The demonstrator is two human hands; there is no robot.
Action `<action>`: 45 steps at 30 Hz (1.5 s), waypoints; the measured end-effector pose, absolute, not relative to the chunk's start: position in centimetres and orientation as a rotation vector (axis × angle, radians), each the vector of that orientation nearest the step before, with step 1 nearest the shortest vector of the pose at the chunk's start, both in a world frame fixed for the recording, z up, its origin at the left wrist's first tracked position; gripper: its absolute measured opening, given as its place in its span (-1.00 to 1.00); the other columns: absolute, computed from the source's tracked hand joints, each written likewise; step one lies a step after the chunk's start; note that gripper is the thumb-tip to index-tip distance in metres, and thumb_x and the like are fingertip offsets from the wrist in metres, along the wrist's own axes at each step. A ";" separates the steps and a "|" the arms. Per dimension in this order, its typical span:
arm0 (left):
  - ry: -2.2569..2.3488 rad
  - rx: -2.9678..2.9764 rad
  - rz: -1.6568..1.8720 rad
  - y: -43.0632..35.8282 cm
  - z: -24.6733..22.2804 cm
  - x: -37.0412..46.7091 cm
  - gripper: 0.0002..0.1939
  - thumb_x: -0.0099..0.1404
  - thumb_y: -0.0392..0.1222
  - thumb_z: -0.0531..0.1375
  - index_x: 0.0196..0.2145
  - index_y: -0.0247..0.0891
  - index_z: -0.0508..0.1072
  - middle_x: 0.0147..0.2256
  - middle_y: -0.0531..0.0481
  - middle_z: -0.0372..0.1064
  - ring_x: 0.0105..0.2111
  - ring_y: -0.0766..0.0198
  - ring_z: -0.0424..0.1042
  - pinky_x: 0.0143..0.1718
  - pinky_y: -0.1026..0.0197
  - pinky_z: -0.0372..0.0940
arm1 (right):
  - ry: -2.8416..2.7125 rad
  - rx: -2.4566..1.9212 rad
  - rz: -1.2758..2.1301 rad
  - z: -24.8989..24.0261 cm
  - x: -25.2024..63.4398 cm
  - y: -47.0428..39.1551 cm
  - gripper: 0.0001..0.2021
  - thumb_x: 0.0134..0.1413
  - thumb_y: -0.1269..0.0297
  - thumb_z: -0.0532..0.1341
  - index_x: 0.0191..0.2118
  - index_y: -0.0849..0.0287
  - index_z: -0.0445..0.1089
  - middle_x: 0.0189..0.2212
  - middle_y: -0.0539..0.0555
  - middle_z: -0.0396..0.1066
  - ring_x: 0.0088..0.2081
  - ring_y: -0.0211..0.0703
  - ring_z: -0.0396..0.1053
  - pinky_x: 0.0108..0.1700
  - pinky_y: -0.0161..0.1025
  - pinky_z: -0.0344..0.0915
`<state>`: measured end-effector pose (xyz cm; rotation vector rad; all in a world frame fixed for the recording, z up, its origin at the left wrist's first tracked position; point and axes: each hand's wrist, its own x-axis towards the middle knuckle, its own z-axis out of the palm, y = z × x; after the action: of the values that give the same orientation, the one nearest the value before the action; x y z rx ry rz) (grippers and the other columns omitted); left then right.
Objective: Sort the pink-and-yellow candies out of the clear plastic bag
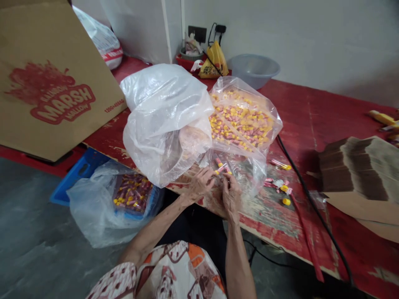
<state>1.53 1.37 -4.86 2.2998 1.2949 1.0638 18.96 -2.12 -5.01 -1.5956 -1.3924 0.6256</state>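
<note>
Left hand (201, 182): fingers bent at small pink tubes (222, 167) with yellow caps, near the edge of the red table (296, 112).
Right hand (231, 193): just beside the left, fingertips by the same tubes.
Clear bag (243, 120): beyond the tubes, full of pink-and-yellow pieces.
White bag (165, 104): against the clear bag's left.
Carton (50, 83): far left, printed "MARSH MALLOW".
Black cable (307, 193): 1, crossing the table at right.

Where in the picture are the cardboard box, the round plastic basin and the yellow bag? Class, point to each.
Cardboard box (59, 89): head view, on its printed side.
Round plastic basin (254, 65): head view, on its inside.
Yellow bag (215, 59): head view, on its front.
</note>
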 end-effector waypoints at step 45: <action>1.296 2.401 0.853 -0.8 -5.5 0.1 -0.58 0.62 -0.24 0.20 0.36 -0.18 0.46 0.08 -0.19 0.63 0.08 -0.02 0.64 0.16 -0.10 0.57 | -1.388 -1.568 0.610 -5.3 19.0 -2.0 -0.59 0.51 -0.05 0.12 0.03 0.10 0.60 -0.04 0.21 0.68 -0.07 0.08 0.59 0.11 0.00 0.50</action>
<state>0.08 -0.75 -5.47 2.4008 1.2964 0.8530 19.01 -2.04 -5.27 -1.5684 -1.3876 0.6104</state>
